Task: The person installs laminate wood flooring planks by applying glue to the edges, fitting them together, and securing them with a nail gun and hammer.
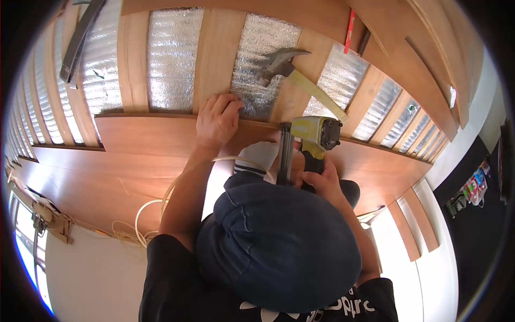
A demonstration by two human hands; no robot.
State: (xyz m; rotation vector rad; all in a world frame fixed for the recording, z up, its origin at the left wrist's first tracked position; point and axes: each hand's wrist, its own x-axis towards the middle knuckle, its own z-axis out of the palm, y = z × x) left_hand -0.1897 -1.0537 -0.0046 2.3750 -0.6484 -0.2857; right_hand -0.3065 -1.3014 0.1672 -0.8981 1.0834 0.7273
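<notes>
My left hand (219, 119) lies at the far edge of a reddish-brown floorboard (145, 134), its fingers curled and pressed together against that edge. The handle of a yellow-green and black nail gun (316, 133) is in the grip of my right hand (324, 180). The gun's long dark magazine stands close to the same board edge, right of my left hand. Whether its nose touches the board is hidden. Beyond the gun lies a claw hammer (316, 95) with a pale handle, its dark head over the silver foil. A pale hose (163, 201) loops past my left forearm.
Light wooden battens (217, 53) run away from the boards, with silver foil (174, 59) between them. Loose boards (397, 59) lie across the far right, near a red strip (350, 32). A dark metal bar (80, 43) lies far left. Two short boards (405, 231) lie at right.
</notes>
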